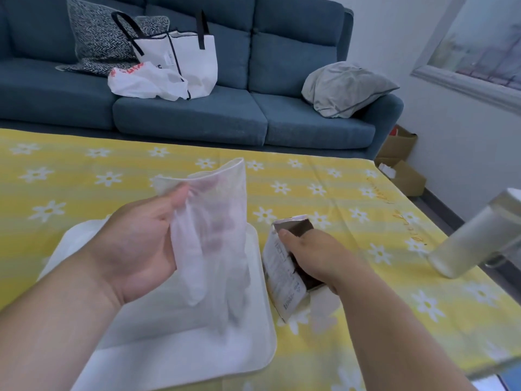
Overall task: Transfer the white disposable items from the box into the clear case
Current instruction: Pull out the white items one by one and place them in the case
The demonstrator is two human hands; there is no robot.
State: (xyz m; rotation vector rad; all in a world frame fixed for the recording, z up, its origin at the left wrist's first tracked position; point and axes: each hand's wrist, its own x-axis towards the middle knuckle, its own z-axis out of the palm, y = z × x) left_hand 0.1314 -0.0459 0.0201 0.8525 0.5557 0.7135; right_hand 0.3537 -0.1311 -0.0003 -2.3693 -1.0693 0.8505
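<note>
left hand (135,249), right hand (318,258): both gripping

a white disposable glove (217,221) is gripped by the left hand and held above the clear case (169,362). the tilted box (282,266) is clasped by the right hand, just beside the case. box print is too blurred to be read.

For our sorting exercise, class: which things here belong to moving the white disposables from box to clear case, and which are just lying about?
Job: white disposable item, held in left hand; box, gripped by right hand; clear case.
Lying about: tote bag; plastic bag; grey cushion; bottle; cardboard boxes; sofa.
</note>
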